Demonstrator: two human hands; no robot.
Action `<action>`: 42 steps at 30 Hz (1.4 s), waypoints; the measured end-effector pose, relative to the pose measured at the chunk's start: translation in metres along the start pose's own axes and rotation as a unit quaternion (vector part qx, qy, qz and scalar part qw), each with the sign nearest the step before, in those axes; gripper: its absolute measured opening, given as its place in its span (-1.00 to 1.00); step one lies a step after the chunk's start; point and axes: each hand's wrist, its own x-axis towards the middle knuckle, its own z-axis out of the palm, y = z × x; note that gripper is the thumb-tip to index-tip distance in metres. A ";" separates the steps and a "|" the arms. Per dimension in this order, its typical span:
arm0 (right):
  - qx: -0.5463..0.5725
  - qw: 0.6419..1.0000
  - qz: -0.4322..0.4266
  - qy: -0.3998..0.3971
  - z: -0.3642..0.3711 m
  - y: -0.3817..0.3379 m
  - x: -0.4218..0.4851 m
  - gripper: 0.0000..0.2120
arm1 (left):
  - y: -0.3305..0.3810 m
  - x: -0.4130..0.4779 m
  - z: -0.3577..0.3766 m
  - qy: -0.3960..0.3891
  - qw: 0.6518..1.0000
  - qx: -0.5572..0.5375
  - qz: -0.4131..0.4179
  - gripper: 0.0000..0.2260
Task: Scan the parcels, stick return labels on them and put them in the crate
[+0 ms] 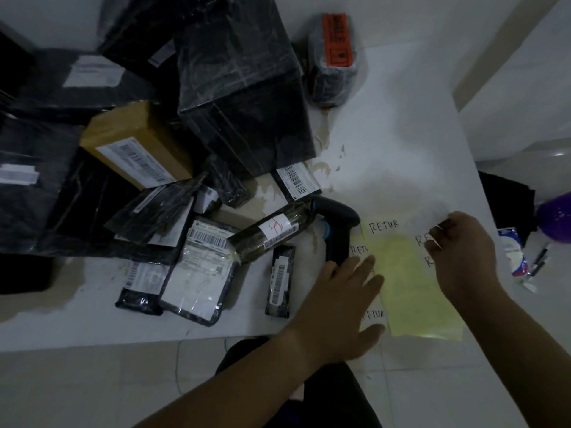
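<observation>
- Because the left hand (343, 291) lies flat on the label sheet (414, 288), fingers straight, it probably steadies peeling;
- right hand (460, 251), beside it, pinches 1 label (435, 241).

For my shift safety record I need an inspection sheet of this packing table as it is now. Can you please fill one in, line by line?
Surface: white table, stained near the parcels.
Job's things: wrapped parcels piled at the left; scanner lying beside the yellow label sheet; crate not seen.
Clutter: blue-white packet and pens at the right edge.
Grippers: left hand flat on the label sheet; right hand pinches a RETUR label.
Cables: nothing seen on the table.
Surroundings: tiled floor below; purple object at the right.
</observation>
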 end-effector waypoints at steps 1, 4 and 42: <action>0.008 1.000 -0.007 -0.010 0.001 -0.004 -0.005 -0.87 | -0.006 -0.012 -0.012 0.067 0.998 -0.012 -0.003 -0.45; 0.050 0.996 0.023 -0.063 0.011 -0.017 -0.029 -0.88 | -0.041 -0.037 -0.051 0.222 0.969 0.036 -0.106 -0.58; -0.227 0.906 -0.336 -0.126 0.137 -0.024 -0.150 -0.94 | -0.076 -0.041 -0.077 0.231 0.453 -0.822 -0.257 -0.56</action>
